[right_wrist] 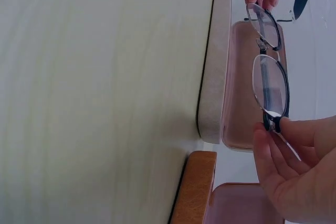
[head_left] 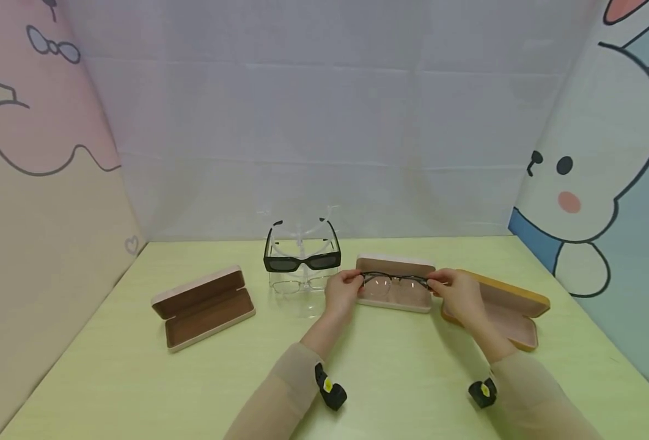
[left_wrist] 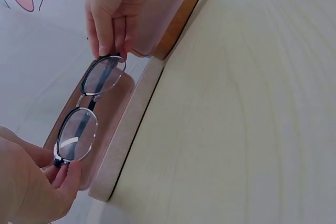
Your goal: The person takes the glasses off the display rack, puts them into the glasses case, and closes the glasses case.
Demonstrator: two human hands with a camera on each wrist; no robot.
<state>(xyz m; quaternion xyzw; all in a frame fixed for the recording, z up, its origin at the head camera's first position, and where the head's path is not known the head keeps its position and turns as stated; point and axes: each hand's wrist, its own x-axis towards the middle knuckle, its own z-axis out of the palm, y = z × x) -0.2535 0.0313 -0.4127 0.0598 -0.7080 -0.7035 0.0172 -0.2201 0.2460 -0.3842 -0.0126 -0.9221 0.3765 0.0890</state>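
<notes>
A pair of eyeglasses (head_left: 392, 282) with dark upper rims and clear lenses is held above an open pale glasses case (head_left: 393, 301) with a pink lining. My left hand (head_left: 342, 293) pinches the left end of the frame between thumb and fingers. At the other end, my right hand (head_left: 459, 294) pinches the frame by its hinge. Both wrist views show the eyeglasses (left_wrist: 79, 132) over the case's lined inside (right_wrist: 244, 93), with the temples folded behind the lenses. Whether the frame touches the case cannot be told.
A clear stand holds black sunglasses (head_left: 302, 263) and thin-rimmed glasses (head_left: 286, 287) left of my left hand. Further left lies an open case with brown lining (head_left: 209, 318). An orange-yellow case (head_left: 517, 293) stands open behind my right hand. A pale curtain (head_left: 324, 122) hangs behind the table (head_left: 137, 391).
</notes>
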